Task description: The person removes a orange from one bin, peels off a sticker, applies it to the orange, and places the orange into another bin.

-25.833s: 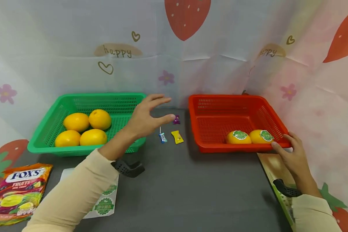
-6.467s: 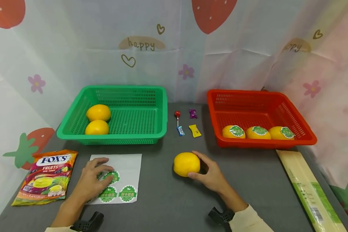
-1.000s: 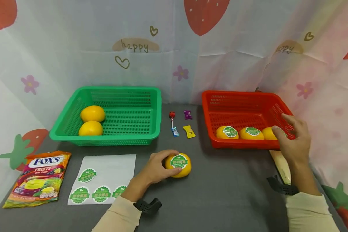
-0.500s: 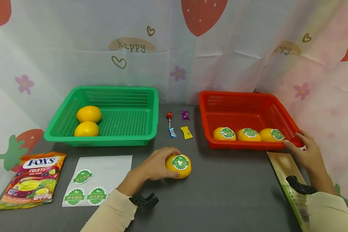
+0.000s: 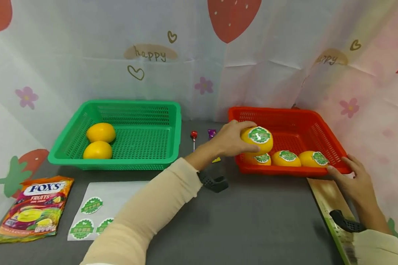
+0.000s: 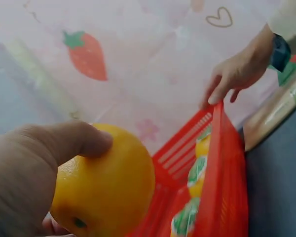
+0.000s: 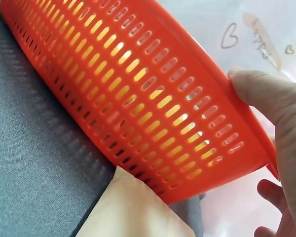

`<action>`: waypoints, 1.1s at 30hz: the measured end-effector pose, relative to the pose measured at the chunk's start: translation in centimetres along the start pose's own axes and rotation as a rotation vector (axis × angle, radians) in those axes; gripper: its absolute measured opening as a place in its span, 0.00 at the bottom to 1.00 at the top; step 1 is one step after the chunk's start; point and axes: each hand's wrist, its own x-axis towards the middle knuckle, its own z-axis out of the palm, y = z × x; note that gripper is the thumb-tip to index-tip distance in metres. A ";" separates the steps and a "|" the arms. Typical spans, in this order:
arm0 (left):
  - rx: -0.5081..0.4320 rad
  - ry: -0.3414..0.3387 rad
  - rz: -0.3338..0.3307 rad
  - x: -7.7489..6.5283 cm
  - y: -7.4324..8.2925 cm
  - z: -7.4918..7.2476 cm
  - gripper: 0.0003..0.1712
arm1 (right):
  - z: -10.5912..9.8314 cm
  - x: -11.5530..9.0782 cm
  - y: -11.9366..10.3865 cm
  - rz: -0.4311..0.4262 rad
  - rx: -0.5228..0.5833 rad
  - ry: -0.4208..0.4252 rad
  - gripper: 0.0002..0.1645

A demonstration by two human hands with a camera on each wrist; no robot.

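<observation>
My left hand [image 5: 234, 139] grips a yellow orange [image 5: 264, 139] with a green-and-white sticker on top, held above the left part of the red basket [image 5: 286, 171]. In the left wrist view the thumb lies across the orange [image 6: 106, 190]; its sticker is out of sight there. Below it, several stickered oranges [image 5: 313, 159] line the basket's front side. My right hand [image 5: 358, 180] holds the basket's front right corner. In the right wrist view that hand's thumb rests on the basket rim [image 7: 227, 94], with fingers below and outside.
A green basket [image 5: 146, 162] with two oranges [image 5: 98, 149] stands at left. In front lie a FOX'S candy bag [image 5: 33, 209] and a sticker sheet [image 5: 119, 195], partly under the left sleeve. A lollipop [image 5: 194, 135] and wrapped candies lie between baskets. A long package [image 5: 328, 198] lies at right.
My left hand has lifted the stickered orange from the table and carried it right, over the red basket. My right hand moved to the basket's corner and has stayed there.
</observation>
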 end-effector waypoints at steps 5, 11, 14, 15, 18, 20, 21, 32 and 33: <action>-0.061 0.009 -0.105 5.3 1.6 2.4 0.39 | 0.5 0.2 -0.1 0.002 -0.017 0.021 0.43; -0.039 0.065 -0.213 9.0 2.0 5.9 0.37 | 0.3 0.0 0.4 -0.017 0.017 0.010 0.41; -0.031 0.062 -0.229 10.1 2.0 7.1 0.37 | 0.5 -0.2 0.7 -0.016 0.025 0.017 0.41; -0.025 0.063 -0.235 10.5 2.0 7.5 0.37 | 0.5 -0.3 0.7 -0.011 0.030 0.019 0.41; -0.018 0.065 -0.261 11.4 2.0 8.2 0.36 | 0.6 0.0 0.6 -0.004 0.045 0.033 0.41; -0.013 0.069 -0.289 11.9 2.0 8.4 0.36 | 0.7 0.2 0.3 -0.002 0.058 0.045 0.41; -0.013 0.073 -0.303 12.2 2.0 8.6 0.36 | 0.8 0.3 0.2 -0.002 0.065 0.048 0.41; -0.008 0.067 -0.418 14.6 2.9 12.2 0.35 | 0.8 0.2 0.4 0.059 0.115 0.034 0.42; -0.012 0.061 -0.430 14.8 3.0 12.6 0.35 | 0.7 0.1 0.4 0.061 0.114 0.035 0.42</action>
